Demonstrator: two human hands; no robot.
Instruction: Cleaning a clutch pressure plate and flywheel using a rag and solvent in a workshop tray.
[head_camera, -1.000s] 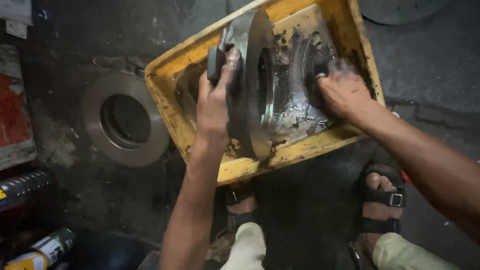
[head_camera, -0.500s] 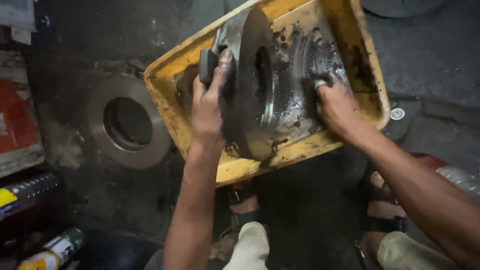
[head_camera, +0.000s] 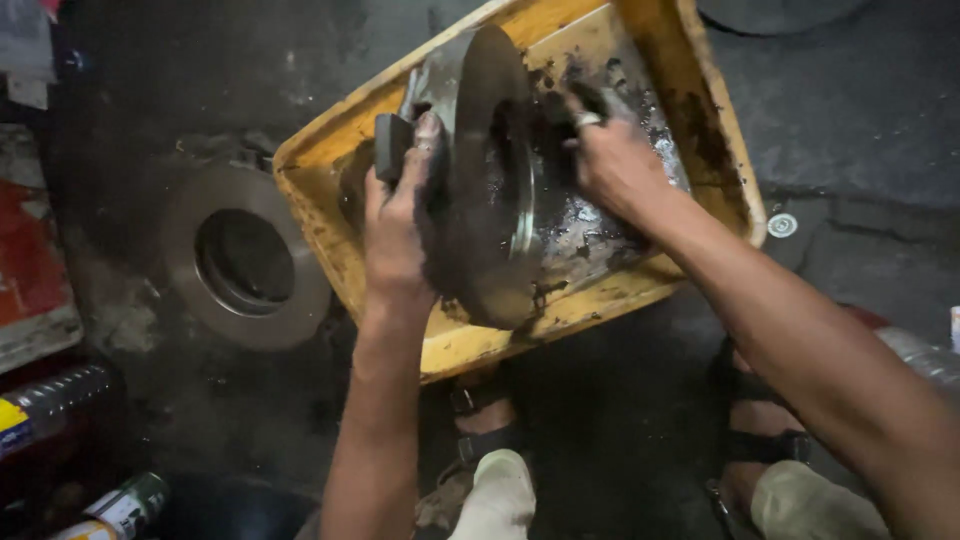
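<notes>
Grey steel is catching the light on a round, heavy brake disc (head_camera: 490, 180) that is standing on its edge inside a shallow yellow plastic tray (head_camera: 690, 90) smeared with black grease. The left hand (head_camera: 395, 225) is pressing against the disc's near face, its fingers closing around a small dark rectangular block (head_camera: 392, 145) held against the metal. The right hand (head_camera: 610, 160), wearing a ring, is lying on the far side of the disc, fingers curling against its hub; whether it is gripping anything there is not clear. The disc is sitting between the two hands, upright and slightly tilted.

The tray is resting on a dark, stained concrete floor (head_camera: 850, 140). A second round grey brake disc (head_camera: 245, 260) is lying flat on the floor just left of the tray. Spray cans (head_camera: 110, 505) are lying at the lower left. The person's sandalled feet (head_camera: 485, 420) are showing below the tray.
</notes>
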